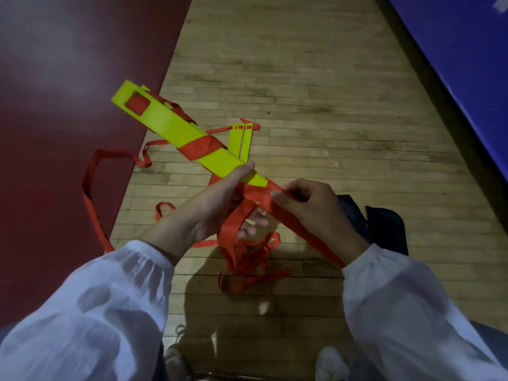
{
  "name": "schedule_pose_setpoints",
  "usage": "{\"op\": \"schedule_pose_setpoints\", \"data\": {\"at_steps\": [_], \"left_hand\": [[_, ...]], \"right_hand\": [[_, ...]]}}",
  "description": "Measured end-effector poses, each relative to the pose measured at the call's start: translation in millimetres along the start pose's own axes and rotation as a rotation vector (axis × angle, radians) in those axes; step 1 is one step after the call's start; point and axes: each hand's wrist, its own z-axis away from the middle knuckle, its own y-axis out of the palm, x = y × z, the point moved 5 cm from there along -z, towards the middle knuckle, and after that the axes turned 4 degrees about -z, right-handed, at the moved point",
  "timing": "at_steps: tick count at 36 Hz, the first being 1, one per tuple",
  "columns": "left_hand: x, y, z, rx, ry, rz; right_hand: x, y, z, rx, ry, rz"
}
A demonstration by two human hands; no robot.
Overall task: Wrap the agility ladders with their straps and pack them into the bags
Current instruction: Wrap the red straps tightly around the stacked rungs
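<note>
A stack of yellow ladder rungs (167,121) points up and left above the floor, with a band of red strap (202,148) wound round its middle. My left hand (217,203) grips the stack's near end from below, thumb along its top. My right hand (310,206) pinches the red strap (258,195) where it leaves that end. Two more yellow rungs (242,141) lie on the floor behind the stack. Loose red strap (247,264) hangs in a tangle under my hands and trails in loops to the left.
The floor is pale wood (316,92), with a dark red area (55,105) on the left and a blue mat (467,64) at the upper right. A dark bag (384,226) lies on the floor just right of my right hand. My shoes (331,364) show at the bottom.
</note>
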Motion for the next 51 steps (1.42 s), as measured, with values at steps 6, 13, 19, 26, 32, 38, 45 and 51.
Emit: {"op": "schedule_pose_setpoints", "data": {"at_steps": [6, 13, 19, 26, 32, 38, 45, 51], "left_hand": [[2, -3, -2, -0.016, -0.018, -0.011], [1, -1, -3, -0.053, 0.038, 0.019], [2, -7, -5, -0.123, 0.069, 0.019], [6, -15, -9, -0.207, 0.085, -0.018], [6, -8, -7, -0.168, 0.105, -0.041], [5, -6, -6, -0.155, 0.122, -0.083], [0, 1, -1, -0.084, 0.114, -0.052], [-4, 2, 6, -0.024, 0.089, -0.088]], "right_hand": [[6, -1, 3, -0.069, -0.058, 0.035], [8, 4, 11, -0.159, -0.095, 0.085], [6, 11, 14, -0.187, -0.133, 0.094], [4, 13, 8, -0.008, -0.083, 0.031], [-3, 13, 8, 0.335, 0.195, 0.057], [-3, 17, 14, 0.449, 0.34, -0.167], [-1, 15, 12, 0.39, 0.324, -0.219], [5, 7, 9, 0.333, 0.266, -0.24]]}}
